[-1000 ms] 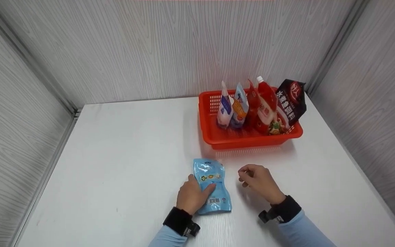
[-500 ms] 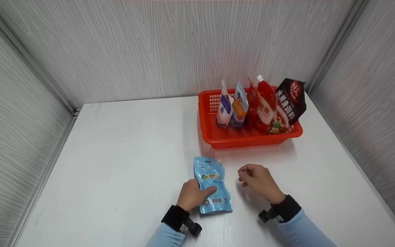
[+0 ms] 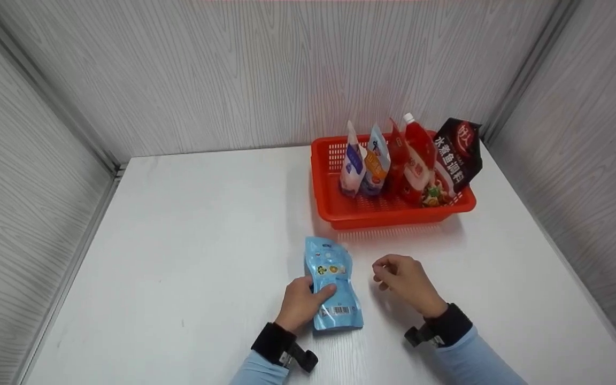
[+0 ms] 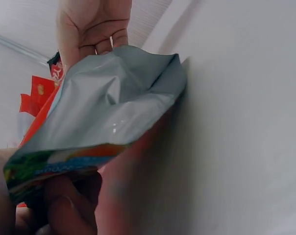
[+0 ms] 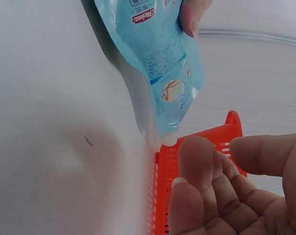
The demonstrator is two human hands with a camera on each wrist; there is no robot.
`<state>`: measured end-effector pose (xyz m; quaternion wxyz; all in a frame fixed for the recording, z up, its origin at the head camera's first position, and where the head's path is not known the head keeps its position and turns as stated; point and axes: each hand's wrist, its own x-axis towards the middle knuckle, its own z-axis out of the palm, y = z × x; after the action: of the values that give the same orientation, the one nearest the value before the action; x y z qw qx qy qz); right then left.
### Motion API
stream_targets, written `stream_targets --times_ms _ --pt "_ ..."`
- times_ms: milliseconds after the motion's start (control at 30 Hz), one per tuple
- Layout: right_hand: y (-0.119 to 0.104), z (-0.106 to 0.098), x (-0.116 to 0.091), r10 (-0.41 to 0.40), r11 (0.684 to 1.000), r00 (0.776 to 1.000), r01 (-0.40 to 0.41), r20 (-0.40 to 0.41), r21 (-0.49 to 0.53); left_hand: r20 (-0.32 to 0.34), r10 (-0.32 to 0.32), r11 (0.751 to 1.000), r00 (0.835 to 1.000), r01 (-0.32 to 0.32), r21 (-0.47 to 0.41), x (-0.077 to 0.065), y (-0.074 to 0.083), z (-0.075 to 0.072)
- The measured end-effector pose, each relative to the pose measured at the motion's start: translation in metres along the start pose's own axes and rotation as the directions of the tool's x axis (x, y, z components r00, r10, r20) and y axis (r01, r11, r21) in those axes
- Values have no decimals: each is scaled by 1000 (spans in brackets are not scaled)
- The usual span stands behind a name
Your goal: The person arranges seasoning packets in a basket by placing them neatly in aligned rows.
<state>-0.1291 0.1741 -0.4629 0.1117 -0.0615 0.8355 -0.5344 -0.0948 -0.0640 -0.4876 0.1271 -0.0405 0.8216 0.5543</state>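
A light blue Heinz pouch (image 3: 336,267) is in my left hand (image 3: 298,305), just in front of the basket. The thumb lies over the pouch's printed face, and the left wrist view shows curled fingers (image 4: 69,208) under it. That view also faces the silver base (image 4: 109,105) of the pouch. A pale cap (image 5: 170,139) shows at its far tip in the right wrist view. My right hand (image 3: 407,283) is to the right of the pouch, loosely curled and holding nothing. Its thumb and fingertips are apart in the right wrist view.
A red plastic basket (image 3: 393,219) stands at the back right of the white table (image 3: 206,240). Several pouches stand in it, among them a red capped one (image 3: 417,160) and a black seasoning pack (image 3: 460,155) leaning right. Grey wood-grain walls (image 3: 265,75) enclose the table.
My left fingers have gone from the pouch's left edge to curl under it. The pouch has tilted and shifted slightly toward the basket. My right hand has stayed about where it was.
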Motion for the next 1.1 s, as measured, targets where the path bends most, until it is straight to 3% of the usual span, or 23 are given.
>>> stream_targets --times_ms 200,400,533,700,900,1100 --pt "-5 0 -1 10 1000 1000 -11 27 18 -19 74 993 997 -75 -96 -4 11 -3" --pt "-29 0 -10 25 994 997 -32 70 104 -43 176 958 983 -181 -221 -13 29 -5" --pt "-50 -3 -20 -26 986 997 13 78 165 -56 219 935 974 -226 -273 -28 51 -10" --pt "-48 -2 -21 -96 972 990 71 101 225 -58 295 902 954 -298 -314 -47 79 -15" --pt "-52 -2 -29 -186 953 975 148 125 266 -46 389 859 920 -380 -342 -54 86 -12" --pt "-56 -1 -33 -237 949 967 210 95 234 -37 417 850 908 -405 -336 -56 89 -10"
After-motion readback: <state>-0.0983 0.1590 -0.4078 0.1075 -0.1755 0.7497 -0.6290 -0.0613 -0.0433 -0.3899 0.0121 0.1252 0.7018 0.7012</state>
